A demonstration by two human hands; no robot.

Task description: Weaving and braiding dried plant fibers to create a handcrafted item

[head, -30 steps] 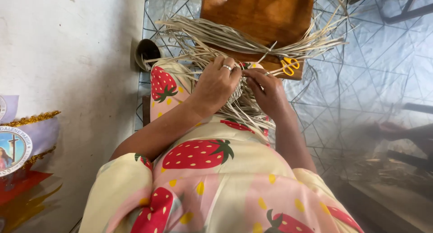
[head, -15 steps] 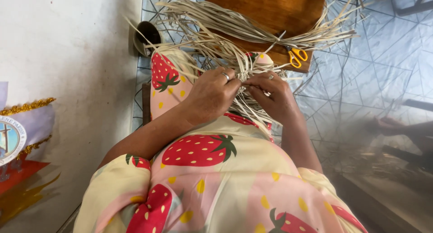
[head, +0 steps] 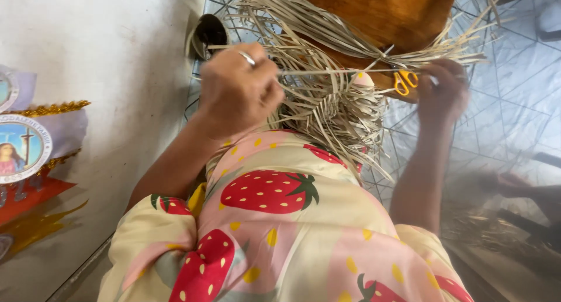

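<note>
Over our lap, a tangle of straw strips (head: 327,103) | our left hand (head: 239,91) clenched on one strip (head: 339,71) | our right hand (head: 444,91) pinching its far end, pulled taut | yellow-handled scissors (head: 404,81) beside that hand, on a wooden stool (head: 380,12).

wooden stool (head: 380,9): top cut off | right hand (head: 444,91): blurred | scissors (head: 404,81): half-hidden

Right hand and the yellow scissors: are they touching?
Cannot tell. In the head view the right hand sits right beside the scissors on the wooden seat, pulling a straw strip, but motion blur hides any contact or gap.
</note>
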